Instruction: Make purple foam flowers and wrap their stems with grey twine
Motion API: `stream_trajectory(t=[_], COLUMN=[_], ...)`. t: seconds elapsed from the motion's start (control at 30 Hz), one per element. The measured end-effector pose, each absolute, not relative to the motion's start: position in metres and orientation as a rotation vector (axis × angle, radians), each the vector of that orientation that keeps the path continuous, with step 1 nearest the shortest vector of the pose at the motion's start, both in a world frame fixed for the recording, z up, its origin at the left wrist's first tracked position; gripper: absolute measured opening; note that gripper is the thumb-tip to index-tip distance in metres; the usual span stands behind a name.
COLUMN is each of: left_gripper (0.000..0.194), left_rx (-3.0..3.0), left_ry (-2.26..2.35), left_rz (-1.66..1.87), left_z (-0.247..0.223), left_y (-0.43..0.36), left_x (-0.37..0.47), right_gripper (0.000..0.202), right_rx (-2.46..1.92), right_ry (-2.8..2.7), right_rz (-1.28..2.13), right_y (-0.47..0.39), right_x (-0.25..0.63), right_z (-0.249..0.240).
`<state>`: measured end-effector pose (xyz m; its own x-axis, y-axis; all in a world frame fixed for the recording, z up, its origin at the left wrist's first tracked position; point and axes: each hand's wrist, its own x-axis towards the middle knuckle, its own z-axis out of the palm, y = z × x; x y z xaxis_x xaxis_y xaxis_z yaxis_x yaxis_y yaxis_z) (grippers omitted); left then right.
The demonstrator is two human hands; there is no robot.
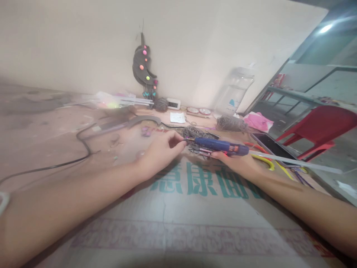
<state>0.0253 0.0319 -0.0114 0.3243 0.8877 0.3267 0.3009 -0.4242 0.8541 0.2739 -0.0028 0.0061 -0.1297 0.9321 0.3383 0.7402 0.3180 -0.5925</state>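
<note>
A blue hot glue gun lies across the middle of the view, a long clear glue stick jutting from its back end. My right hand is closed around its handle from below. The nozzle points left, right at the fingertips of my left hand. Thumb and forefinger of that hand are pinched on something small, purplish and blurred by the nozzle. Just behind the gun is a tangle of grey yarn. Metal scissors or pliers, partly hidden, lie under the gun.
A dark crescent ornament with coloured pompoms hangs on the wall. A water bottle, grey yarn skein and pink cloth stand along the back. A phone lies right; a black cord crosses left. A red chair is beyond the table.
</note>
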Motion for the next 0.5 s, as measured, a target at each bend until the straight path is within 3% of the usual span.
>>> stream_trajectory(t=[0.5], left_gripper=[0.014], left_rx=[1.901], left_ry=[1.053], left_rz=[1.085], left_z=[-0.0105], left_y=[0.0320], left_x=[0.0254], right_gripper=[0.023], right_rx=[-1.443], right_ry=[-1.903], right_rz=[0.360], right_y=[-0.0036], right_x=[0.2699], right_z=[0.0083])
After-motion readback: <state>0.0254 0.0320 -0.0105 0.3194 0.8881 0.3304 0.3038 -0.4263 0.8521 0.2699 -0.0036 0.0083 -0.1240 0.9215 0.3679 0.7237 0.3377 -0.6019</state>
